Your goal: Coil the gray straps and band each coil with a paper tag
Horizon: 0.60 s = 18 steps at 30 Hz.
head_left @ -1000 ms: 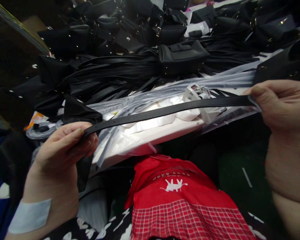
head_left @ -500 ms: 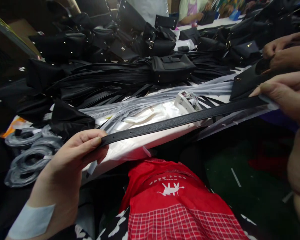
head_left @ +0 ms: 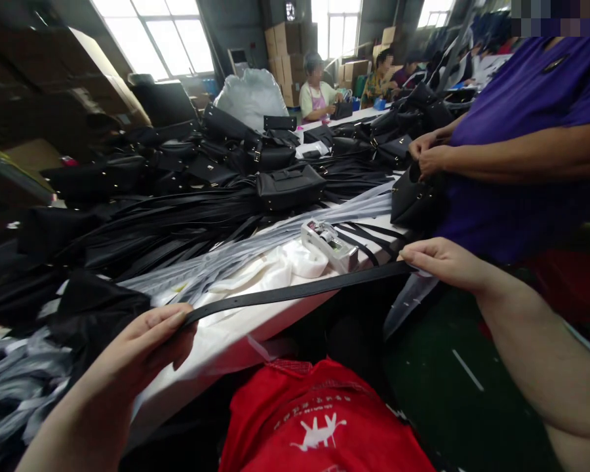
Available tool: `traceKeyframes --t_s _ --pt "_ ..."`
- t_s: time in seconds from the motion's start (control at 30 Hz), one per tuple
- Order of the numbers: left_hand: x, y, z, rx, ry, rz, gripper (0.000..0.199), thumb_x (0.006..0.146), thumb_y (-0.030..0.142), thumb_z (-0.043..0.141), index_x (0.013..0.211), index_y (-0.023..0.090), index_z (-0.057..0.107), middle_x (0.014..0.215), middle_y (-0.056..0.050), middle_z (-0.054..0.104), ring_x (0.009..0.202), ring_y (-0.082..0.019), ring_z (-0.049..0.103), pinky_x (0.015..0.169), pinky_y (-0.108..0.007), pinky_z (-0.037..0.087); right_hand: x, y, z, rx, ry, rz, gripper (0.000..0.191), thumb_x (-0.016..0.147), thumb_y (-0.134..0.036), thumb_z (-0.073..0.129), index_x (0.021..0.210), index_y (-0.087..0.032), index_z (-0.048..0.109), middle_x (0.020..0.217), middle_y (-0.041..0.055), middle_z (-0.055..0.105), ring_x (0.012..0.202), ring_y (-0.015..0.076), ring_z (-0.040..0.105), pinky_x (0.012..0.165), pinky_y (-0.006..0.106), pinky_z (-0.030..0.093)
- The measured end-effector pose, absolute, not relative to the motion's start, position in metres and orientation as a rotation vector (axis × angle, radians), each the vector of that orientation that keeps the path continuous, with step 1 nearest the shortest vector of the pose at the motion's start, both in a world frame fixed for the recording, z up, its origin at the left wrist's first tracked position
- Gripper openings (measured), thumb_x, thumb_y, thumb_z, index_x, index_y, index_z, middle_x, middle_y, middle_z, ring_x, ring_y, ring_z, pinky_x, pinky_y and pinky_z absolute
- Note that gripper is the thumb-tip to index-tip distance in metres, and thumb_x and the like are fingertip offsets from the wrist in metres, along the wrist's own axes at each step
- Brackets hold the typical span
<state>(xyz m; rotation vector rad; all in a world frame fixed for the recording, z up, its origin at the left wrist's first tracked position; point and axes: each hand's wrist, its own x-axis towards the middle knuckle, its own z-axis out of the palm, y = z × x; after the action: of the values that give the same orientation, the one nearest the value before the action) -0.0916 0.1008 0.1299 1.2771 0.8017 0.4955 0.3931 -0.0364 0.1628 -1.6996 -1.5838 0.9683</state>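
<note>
A long black strap [head_left: 295, 291] with small punched holes near its left end stretches between my two hands, above the near edge of the table. My left hand [head_left: 160, 334] pinches the holed end between thumb and fingers. At the other end, my right hand [head_left: 440, 261] grips the strap, and a clear plastic sleeve [head_left: 408, 301] hangs below that hand. Just behind the strap, a white tape dispenser [head_left: 329, 246] stands on the table [head_left: 275, 314]. White cloth-like material [head_left: 270, 269] lies to the left of the dispenser.
Black straps [head_left: 177, 229] and black bags [head_left: 291, 187] heap up across the table. Plastic-wrapped coils [head_left: 24, 387] lie at the left. A co-worker in purple [head_left: 526, 144] holds a black bag [head_left: 413, 196] close on the right. Other people sit farther back.
My view has tilted up, bringing windows and the co-worker's torso into sight. Both hands still hold the strap; my right hand appears farther left and lower, and the strap bows slightly.
</note>
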Motion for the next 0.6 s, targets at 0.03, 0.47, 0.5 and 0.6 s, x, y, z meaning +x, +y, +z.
traceKeyframes --t_s 0.03,0.47,0.5,0.6 --pt "-0.083 0.097 0.134 1.240 0.851 0.540 0.040 0.087 0.050 0.060 0.065 0.017 0.057 0.042 0.008 0.029 0.041 -0.006 0.022 0.042 -0.017 0.030 0.396 -0.035 0.153 -1.677 -1.588 1.014 0.055 0.085 -0.067 0.052 0.073 -0.016 0.067 0.058 -0.0003 0.051 0.053 0.0120 0.044 0.048 0.023 0.032" --pt "-0.132 0.040 0.112 0.962 1.129 0.783 0.042 0.082 0.055 0.065 0.070 0.015 0.065 0.039 0.011 0.019 0.038 -0.005 0.015 0.039 -0.016 0.032 0.352 0.035 0.083 -1.369 -2.059 1.507 0.037 0.077 -0.047 0.073 0.092 -0.015 0.065 0.080 -0.0003 0.056 0.074 0.0155 0.052 0.066 0.023 0.039" --pt "-0.137 0.035 0.104 0.934 1.158 0.800 0.043 0.082 0.056 0.065 0.071 0.014 0.066 0.039 0.011 0.019 0.038 -0.004 0.016 0.039 -0.016 0.031 0.344 0.041 0.078 -1.368 -2.073 1.530 0.035 0.079 -0.047 0.070 0.090 -0.014 0.064 0.078 -0.0002 0.056 0.073 0.0154 0.052 0.066 0.023 0.039" --pt "-0.147 0.021 0.086 0.846 1.215 0.843 0.044 0.083 0.056 0.062 0.070 0.014 0.065 0.038 0.011 0.019 0.037 -0.004 0.016 0.040 -0.016 0.029 0.325 0.055 0.066 -1.384 -2.151 1.567 0.030 0.080 -0.044 0.068 0.086 -0.014 0.063 0.078 0.0006 0.059 0.073 0.0166 0.054 0.066 0.024 0.039"
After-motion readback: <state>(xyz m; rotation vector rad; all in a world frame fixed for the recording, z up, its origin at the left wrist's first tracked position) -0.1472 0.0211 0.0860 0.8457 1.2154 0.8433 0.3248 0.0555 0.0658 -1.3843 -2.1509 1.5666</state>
